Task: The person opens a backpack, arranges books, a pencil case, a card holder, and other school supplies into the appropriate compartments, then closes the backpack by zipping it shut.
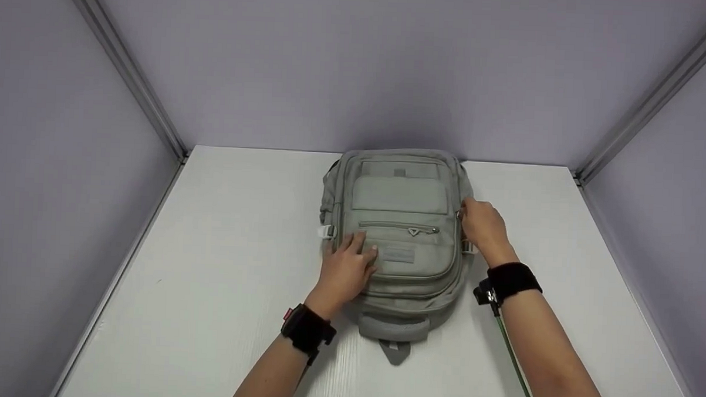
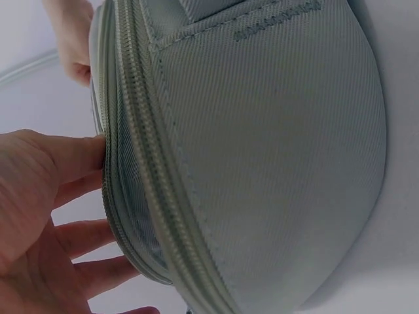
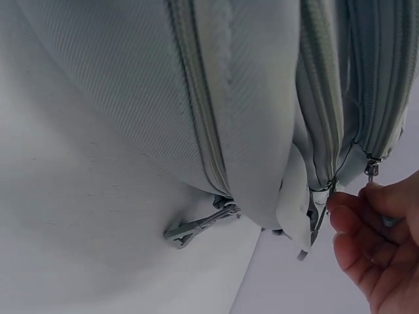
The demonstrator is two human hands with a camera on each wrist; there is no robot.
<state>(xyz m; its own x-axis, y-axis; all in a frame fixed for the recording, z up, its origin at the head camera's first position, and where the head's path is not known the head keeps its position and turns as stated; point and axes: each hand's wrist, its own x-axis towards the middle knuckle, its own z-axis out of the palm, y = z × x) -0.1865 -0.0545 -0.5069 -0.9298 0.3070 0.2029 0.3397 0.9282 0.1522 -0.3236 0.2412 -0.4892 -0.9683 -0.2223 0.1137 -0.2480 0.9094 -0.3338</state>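
A grey-green backpack point(image 1: 400, 194) lies front side up on the white table, its top handle point(image 1: 392, 328) toward me. On its lower left front rests my left hand point(image 1: 343, 271), fingers spread. The left wrist view shows that thumb point(image 2: 82, 157) touching the edge of the front pocket beside a zipper point(image 2: 141, 118). At the bag's right side, my right hand point(image 1: 486, 226) pinches a zipper pull point(image 3: 372, 171) between thumb and fingertips. Its fingers partly cover the pull. Another zipper pull point(image 3: 203, 226) hangs from the zipper nearer the table in the right wrist view.
The white table point(image 1: 240, 230) is bounded by pale panels at the back point(image 1: 357, 75) and both sides. White side buckles point(image 1: 325, 231) sit on the bag. A green cable point(image 1: 512, 351) runs along the right forearm from the wrist camera.
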